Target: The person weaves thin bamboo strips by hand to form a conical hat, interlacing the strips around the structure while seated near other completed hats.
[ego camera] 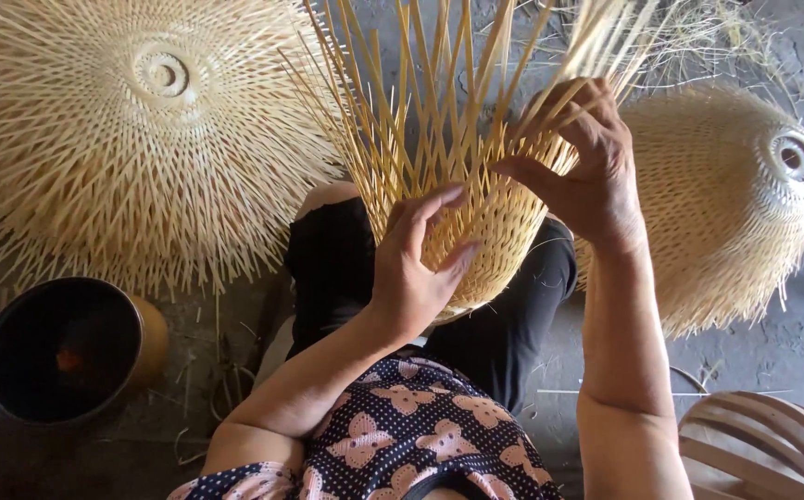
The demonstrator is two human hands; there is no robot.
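Our left hand [413,264] lay spread against the near side of the half-woven bamboo basket [476,222], palm on the weave, fingers curled loosely over its wall. Our right hand [587,167] was at the right of the basket's upper edge, thumb and fingers pinching a few of the loose bamboo strips [439,83] where they leave the woven part. Those strips fanned up and away from us, unwoven, crossing one another toward the far edge of the view. The basket itself rested between our knees, over black trousers [504,324], in the middle of the scene.

Near us, at the bottom, showed a dark blouse with pink flower print [411,426]. To the far left on the floor lay a large flat woven bamboo disc [133,130] with a small spiral hub and a ragged fringe of free strip ends. To the right, well apart from the hands, a dome-shaped woven bamboo shade [726,213] lay on its side, a round ring opening at its far right end. At the near left stood a round black bowl with a tan outer wall [64,347], just below the disc's fringe. At the near right corner was a curved object of pale wooden slats [763,444]. The concrete floor [791,343] was grey and littered with thin bamboo slivers.
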